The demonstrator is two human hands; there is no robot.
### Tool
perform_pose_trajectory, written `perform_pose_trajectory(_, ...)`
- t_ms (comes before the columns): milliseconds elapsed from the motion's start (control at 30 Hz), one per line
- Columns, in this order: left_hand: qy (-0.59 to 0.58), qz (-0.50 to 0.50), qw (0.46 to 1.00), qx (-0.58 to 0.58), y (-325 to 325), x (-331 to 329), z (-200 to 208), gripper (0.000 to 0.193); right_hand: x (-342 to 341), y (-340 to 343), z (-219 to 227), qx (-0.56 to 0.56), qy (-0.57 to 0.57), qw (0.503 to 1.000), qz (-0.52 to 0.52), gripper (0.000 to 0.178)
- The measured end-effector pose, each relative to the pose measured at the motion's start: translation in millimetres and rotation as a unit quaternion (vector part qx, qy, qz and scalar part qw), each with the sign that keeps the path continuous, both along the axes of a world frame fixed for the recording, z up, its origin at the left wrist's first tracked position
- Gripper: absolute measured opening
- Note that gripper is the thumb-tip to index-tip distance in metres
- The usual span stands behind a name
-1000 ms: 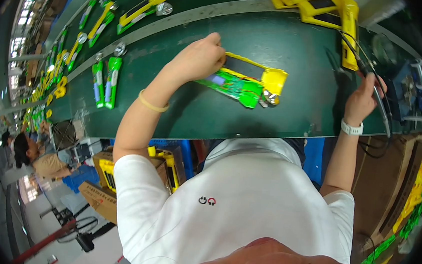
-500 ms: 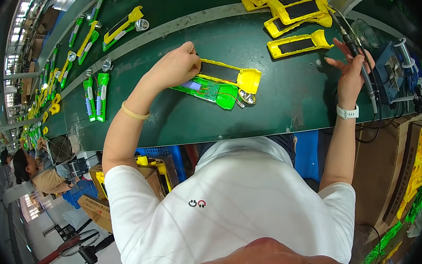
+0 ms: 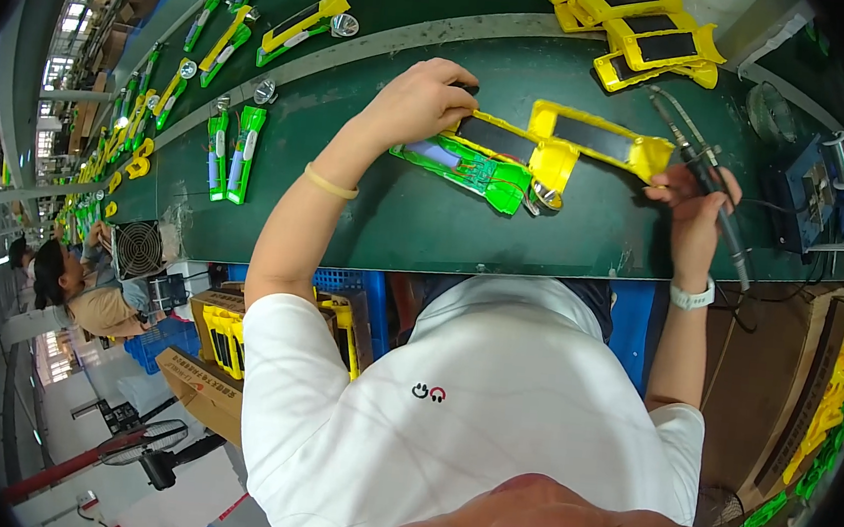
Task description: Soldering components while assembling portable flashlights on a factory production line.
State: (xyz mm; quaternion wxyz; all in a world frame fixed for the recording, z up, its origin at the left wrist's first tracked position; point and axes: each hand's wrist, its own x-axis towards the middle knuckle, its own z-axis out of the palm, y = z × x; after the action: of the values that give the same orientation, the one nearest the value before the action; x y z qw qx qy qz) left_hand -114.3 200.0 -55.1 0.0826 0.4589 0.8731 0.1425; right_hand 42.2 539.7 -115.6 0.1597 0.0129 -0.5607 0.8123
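Note:
My left hand (image 3: 414, 107) pinches the left end of a yellow flashlight shell (image 3: 553, 167) with a black panel inside. Below that shell lies an open green flashlight half (image 3: 504, 186) with a purple cell, wires and a small circuit board; a round silver reflector (image 3: 546, 196) is at its right end. My right hand (image 3: 695, 212) is closed around a soldering iron (image 3: 706, 173), its tip pointing up and away. The same hand's fingertips are at the wide end of a second yellow shell (image 3: 647, 155), which overlaps the first one.
A pile of yellow shells (image 3: 662, 49) lies at the back right. Several green and yellow flashlights (image 3: 243, 157) lie along the left. A blue soldering stand (image 3: 805, 187) is at the right table edge. A co-worker (image 3: 89, 285) sits far left, beside a fan (image 3: 139, 249).
My right hand has brought a second yellow shell from near the pile to beside the first, still with the soldering iron. In the picture, my left hand and the flashlight parts have shifted right.

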Motion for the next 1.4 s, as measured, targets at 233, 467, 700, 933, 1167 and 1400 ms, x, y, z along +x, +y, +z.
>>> perform_pose_trajectory(233, -0.116, -0.009, 0.991, 0.071, -29.1, 58.4, 12.8, 0.057, -3.2, -42.3, 3.4, -0.021, -0.107, 0.994, 0.008, 0.037)
perform_pose_trajectory(467, -0.052, 0.182, 0.959, 0.212, -54.2, 4.0, -17.5, 0.047, -6.7, -49.0, -3.1, -0.030, -0.096, 0.994, -0.034, 0.037)
perform_pose_trajectory(700, -0.006, 0.285, 0.956, 0.075, -40.5, -174.7, -36.3, 0.065, -11.4, -51.0, -7.9, -0.001, -0.114, 0.994, -0.004, 0.043)
perform_pose_trajectory(933, 0.027, 0.441, 0.896, -0.052, -65.4, -320.3, -16.5, 0.084, -13.0, -51.0, -2.3, -0.002, -0.137, 0.991, 0.000, 0.046)
perform_pose_trajectory(1167, 0.104, 0.505, 0.846, -0.132, -68.6, -336.8, -65.9, 0.058, -12.7, -48.2, -5.9, 0.015, -0.121, 0.992, 0.043, 0.044)
perform_pose_trajectory(1400, -0.175, 0.327, 0.919, 0.138, -59.0, -128.2, 9.9, 0.053, -13.4, -44.7, -5.7, -0.016, -0.125, 0.990, 0.058, 0.041)
